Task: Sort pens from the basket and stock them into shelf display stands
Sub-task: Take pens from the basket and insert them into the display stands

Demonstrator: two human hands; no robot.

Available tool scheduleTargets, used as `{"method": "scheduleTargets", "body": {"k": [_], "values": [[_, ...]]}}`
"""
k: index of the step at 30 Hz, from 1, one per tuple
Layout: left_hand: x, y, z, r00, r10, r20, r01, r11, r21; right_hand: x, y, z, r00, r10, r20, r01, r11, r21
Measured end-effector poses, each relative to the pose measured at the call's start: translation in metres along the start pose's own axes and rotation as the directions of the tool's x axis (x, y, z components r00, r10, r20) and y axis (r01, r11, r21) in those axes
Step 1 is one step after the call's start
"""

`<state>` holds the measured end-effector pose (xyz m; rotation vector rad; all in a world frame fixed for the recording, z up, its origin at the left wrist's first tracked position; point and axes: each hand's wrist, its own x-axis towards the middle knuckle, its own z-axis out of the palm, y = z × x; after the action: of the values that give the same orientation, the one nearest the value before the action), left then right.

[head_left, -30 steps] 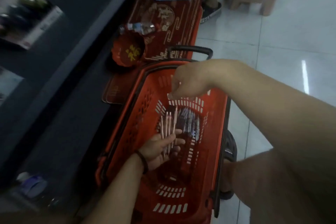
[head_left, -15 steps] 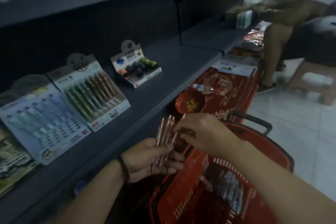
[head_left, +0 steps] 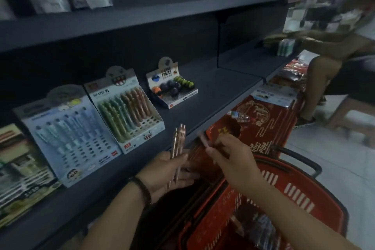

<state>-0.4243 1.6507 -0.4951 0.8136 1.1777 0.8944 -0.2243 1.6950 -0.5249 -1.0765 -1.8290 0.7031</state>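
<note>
**Inspector A:** Start at the right hand (head_left: 229,154). Its fingers pinch a single pink-capped slim pen (head_left: 205,140), blurred, raised above the near rim of the red plastic shopping basket (head_left: 300,195). The left hand (head_left: 168,170), beside that same rim on the shelf side, is curled loosely round a small bundle of rose-gold metallic click pens (head_left: 178,144) standing upright out of the palm.

**Inspector B:** Risk at the grip?

**A:** In my judgement, yes. The bundle is held low on the barrels with the tops fanned and free. Any tilt of the left hand while the right works could let one slide out, back into the basket or down between basket and dark grey shelf board (head_left: 213,91).

**B:** And the destination?

**A:** The white cardboard display stand with green, blue and rose-gold pens (head_left: 129,107) sits on the shelf beyond the basket, up and to its left. Its free holes are in the front rows only, small and close together. A pen pushed in at an angle may miss the hole or knock neighbours over.

**B:** Sorting error?

**A:** Possible. The pale blue cardboard pen stand (head_left: 67,134) stands immediately left of it, farther from the basket, also part empty. Dim light makes colours hard to judge.

**B:** Remaining stock?

**A:** More pens, indistinct, lie in the basket bottom.
</note>
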Motion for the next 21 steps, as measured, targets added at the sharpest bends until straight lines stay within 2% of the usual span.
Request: {"method": "scheduleTargets", "body": {"k": [3, 7, 9, 13, 18, 21], "values": [[-0.002, -0.002, 0.002, 0.999, 0.046, -0.014, -0.046, 0.999, 0.018, -0.002, -0.019, 0.001, 0.983, 0.172, 0.064, -0.183, 0.925, 0.333], [-0.008, -0.004, 0.008, 0.997, 0.067, 0.047, -0.065, 0.997, -0.030, -0.001, -0.033, 0.001, 0.965, 0.247, 0.093, -0.259, 0.818, 0.514], [-0.012, -0.005, 0.009, 0.994, 0.087, 0.059, -0.084, 0.995, -0.056, 0.002, -0.038, 0.002, 0.962, 0.259, 0.092, -0.269, 0.820, 0.505], [-0.017, -0.001, 0.002, 0.992, 0.104, -0.069, -0.112, 0.986, -0.122, 0.019, -0.049, 0.010, 0.969, 0.209, 0.130, -0.244, 0.894, 0.377], [-0.019, 0.013, -0.021, 0.978, 0.129, -0.166, -0.163, 0.964, -0.211, 0.056, -0.072, 0.027, 0.971, 0.225, 0.076, -0.227, 0.786, 0.575], [-0.018, 0.021, -0.040, 0.969, 0.162, -0.184, -0.206, 0.947, -0.248, 0.080, -0.083, 0.045, 0.981, 0.191, 0.038, -0.180, 0.819, 0.545]]}}
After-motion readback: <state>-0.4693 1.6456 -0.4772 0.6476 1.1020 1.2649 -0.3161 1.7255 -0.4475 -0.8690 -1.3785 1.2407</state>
